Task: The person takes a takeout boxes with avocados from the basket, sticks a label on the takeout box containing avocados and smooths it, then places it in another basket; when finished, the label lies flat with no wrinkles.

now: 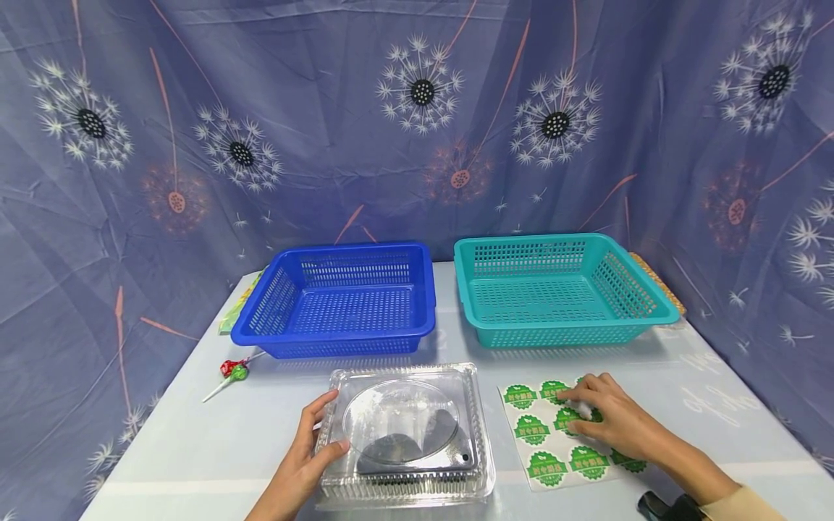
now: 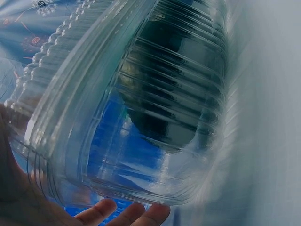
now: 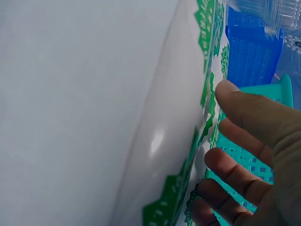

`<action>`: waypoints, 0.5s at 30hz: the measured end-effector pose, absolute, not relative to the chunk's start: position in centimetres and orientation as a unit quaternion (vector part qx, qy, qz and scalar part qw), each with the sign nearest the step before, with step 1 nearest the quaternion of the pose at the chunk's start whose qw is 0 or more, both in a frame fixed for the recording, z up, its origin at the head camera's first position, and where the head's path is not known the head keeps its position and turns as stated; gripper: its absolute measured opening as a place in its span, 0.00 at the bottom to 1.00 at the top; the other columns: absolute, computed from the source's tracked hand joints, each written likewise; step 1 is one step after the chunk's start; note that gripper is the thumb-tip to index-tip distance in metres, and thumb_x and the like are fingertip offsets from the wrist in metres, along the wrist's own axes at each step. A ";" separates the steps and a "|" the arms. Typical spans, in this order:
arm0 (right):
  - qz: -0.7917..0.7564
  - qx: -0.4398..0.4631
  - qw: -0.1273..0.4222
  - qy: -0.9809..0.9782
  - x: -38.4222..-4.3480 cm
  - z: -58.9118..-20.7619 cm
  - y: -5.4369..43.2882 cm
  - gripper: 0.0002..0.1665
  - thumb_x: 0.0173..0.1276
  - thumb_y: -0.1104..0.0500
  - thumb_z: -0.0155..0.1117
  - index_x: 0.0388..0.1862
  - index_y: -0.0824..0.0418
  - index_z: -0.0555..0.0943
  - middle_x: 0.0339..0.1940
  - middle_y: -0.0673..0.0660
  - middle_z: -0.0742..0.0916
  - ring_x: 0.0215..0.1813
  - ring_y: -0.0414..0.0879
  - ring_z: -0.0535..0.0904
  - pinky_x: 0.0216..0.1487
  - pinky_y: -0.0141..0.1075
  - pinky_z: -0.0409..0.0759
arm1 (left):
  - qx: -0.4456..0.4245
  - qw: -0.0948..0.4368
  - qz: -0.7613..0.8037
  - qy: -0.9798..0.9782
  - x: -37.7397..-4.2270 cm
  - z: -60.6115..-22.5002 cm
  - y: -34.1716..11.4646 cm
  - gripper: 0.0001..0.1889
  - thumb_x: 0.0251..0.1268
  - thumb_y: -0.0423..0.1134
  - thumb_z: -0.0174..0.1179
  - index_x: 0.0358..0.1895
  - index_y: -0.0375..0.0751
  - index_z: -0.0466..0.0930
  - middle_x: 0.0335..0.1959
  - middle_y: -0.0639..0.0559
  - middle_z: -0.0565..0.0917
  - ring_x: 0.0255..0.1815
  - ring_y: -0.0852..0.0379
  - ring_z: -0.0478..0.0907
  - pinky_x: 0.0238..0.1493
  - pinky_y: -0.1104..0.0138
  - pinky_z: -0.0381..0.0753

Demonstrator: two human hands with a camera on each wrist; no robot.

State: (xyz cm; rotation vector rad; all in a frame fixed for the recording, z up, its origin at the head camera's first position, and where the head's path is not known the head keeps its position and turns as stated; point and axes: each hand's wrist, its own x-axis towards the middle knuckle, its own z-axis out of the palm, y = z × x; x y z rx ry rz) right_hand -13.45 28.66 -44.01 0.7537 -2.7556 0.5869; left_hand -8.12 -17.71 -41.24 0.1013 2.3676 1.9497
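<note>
Dandelion-print curtain (image 1: 339, 116) behind a white table (image 1: 195, 449). Your left hand (image 1: 305, 457) grips the clear container (image 1: 404, 412) by its left side; sticker sheet (image 1: 531, 431) lies just right of it, under your right hand (image 1: 609, 414), fingers half-spread, nothing visibly held.

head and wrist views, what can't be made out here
Head: part of the sticker sheet, covered by the right hand.
Head: rest of the green packet, behind the blue basket.
Right wrist: sticker lettering, blurred and steeply angled.
Left wrist: the dark shape, obscured by ribs of the clear container.
</note>
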 end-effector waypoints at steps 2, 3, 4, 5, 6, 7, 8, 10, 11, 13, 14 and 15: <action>0.196 0.264 0.113 -0.938 -13.5 -44.2 28.8 0.25 0.51 0.49 0.73 0.50 0.48 0.81 0.35 0.38 0.75 0.40 0.31 0.60 0.34 0.31 0.64 | 0.032 0.038 0.637 0.769 -8.1 -41.3 -17.7 0.35 0.60 0.32 0.56 0.69 0.55 0.53 0.64 0.32 0.53 0.53 0.44 0.68 0.42 0.58 0.76; 0.195 0.265 0.113 -0.937 -13.5 -44.3 28.9 0.25 0.50 0.49 0.74 0.50 0.48 0.82 0.35 0.38 0.75 0.40 0.31 0.60 0.35 0.30 0.64 | 0.032 0.037 0.637 0.769 -8.1 -41.3 -17.7 0.35 0.60 0.32 0.56 0.69 0.55 0.53 0.65 0.32 0.52 0.53 0.44 0.68 0.42 0.58 0.76; 0.193 0.267 0.116 -0.937 -13.5 -44.4 28.9 0.26 0.50 0.50 0.74 0.50 0.48 0.82 0.35 0.37 0.75 0.40 0.31 0.61 0.35 0.30 0.65 | 0.033 0.037 0.638 0.769 -8.1 -41.3 -17.7 0.35 0.60 0.32 0.56 0.69 0.55 0.53 0.65 0.32 0.52 0.54 0.44 0.68 0.42 0.58 0.76; 0.191 0.267 0.117 -0.937 -13.6 -44.4 29.0 0.25 0.50 0.50 0.74 0.50 0.48 0.82 0.35 0.37 0.75 0.40 0.31 0.61 0.35 0.30 0.64 | 0.033 0.038 0.638 0.768 -8.1 -41.3 -17.7 0.35 0.60 0.32 0.56 0.69 0.55 0.53 0.65 0.32 0.52 0.54 0.44 0.68 0.42 0.58 0.76; 0.191 0.270 0.117 -0.936 -13.6 -44.5 29.0 0.25 0.50 0.50 0.74 0.50 0.48 0.82 0.35 0.37 0.75 0.40 0.31 0.60 0.35 0.30 0.64 | 0.033 0.038 0.638 0.768 -8.1 -41.3 -17.7 0.35 0.60 0.32 0.56 0.69 0.55 0.53 0.64 0.32 0.52 0.54 0.44 0.68 0.42 0.59 0.76; 0.190 0.272 0.117 -0.936 -13.6 -44.5 29.0 0.25 0.50 0.51 0.74 0.50 0.48 0.82 0.35 0.37 0.75 0.40 0.30 0.60 0.35 0.29 0.63 | 0.032 0.038 0.638 0.768 -8.1 -41.3 -17.7 0.35 0.60 0.32 0.56 0.69 0.55 0.53 0.64 0.32 0.53 0.53 0.44 0.68 0.41 0.59 0.76; 0.191 0.273 0.117 -0.936 -13.6 -44.6 29.1 0.25 0.50 0.51 0.74 0.50 0.48 0.82 0.35 0.37 0.75 0.40 0.30 0.59 0.35 0.29 0.63 | 0.032 0.039 0.639 0.768 -8.1 -41.3 -17.7 0.35 0.60 0.32 0.56 0.69 0.55 0.53 0.64 0.33 0.53 0.53 0.45 0.68 0.41 0.59 0.77; 0.192 0.277 0.117 -0.934 -13.6 -44.6 29.1 0.24 0.51 0.50 0.74 0.49 0.47 0.82 0.35 0.37 0.74 0.40 0.29 0.59 0.35 0.28 0.62 | 0.031 0.040 0.640 0.767 -8.2 -41.3 -17.7 0.36 0.60 0.32 0.56 0.69 0.56 0.53 0.63 0.33 0.54 0.53 0.45 0.68 0.41 0.60 0.78; 0.194 0.280 0.116 -0.933 -13.6 -44.6 29.1 0.23 0.51 0.50 0.73 0.49 0.47 0.82 0.35 0.37 0.74 0.40 0.29 0.59 0.35 0.29 0.62 | 0.031 0.040 0.640 0.767 -8.2 -41.3 -17.7 0.35 0.60 0.32 0.56 0.69 0.55 0.53 0.63 0.33 0.54 0.53 0.45 0.68 0.41 0.60 0.77; 0.195 0.282 0.119 -0.932 -13.6 -44.7 29.1 0.22 0.51 0.49 0.73 0.48 0.46 0.82 0.35 0.37 0.75 0.40 0.29 0.59 0.35 0.29 0.63 | 0.031 0.040 0.641 0.766 -8.2 -41.3 -17.7 0.35 0.60 0.32 0.56 0.69 0.56 0.53 0.63 0.34 0.54 0.53 0.46 0.68 0.41 0.60 0.78; 0.196 0.284 0.121 -0.931 -13.6 -44.7 29.1 0.22 0.51 0.49 0.73 0.47 0.45 0.81 0.36 0.38 0.75 0.40 0.30 0.59 0.35 0.30 0.64 | 0.031 0.040 0.641 0.766 -8.2 -41.2 -17.7 0.35 0.60 0.32 0.56 0.69 0.56 0.53 0.63 0.34 0.55 0.53 0.46 0.68 0.41 0.60 0.78; 0.195 0.287 0.125 -0.929 -13.6 -44.7 29.1 0.21 0.51 0.49 0.73 0.46 0.45 0.81 0.36 0.38 0.75 0.41 0.30 0.59 0.35 0.30 0.64 | 0.030 0.040 0.641 0.766 -8.2 -41.2 -17.7 0.35 0.60 0.32 0.56 0.69 0.56 0.53 0.63 0.34 0.55 0.53 0.46 0.68 0.41 0.60 0.78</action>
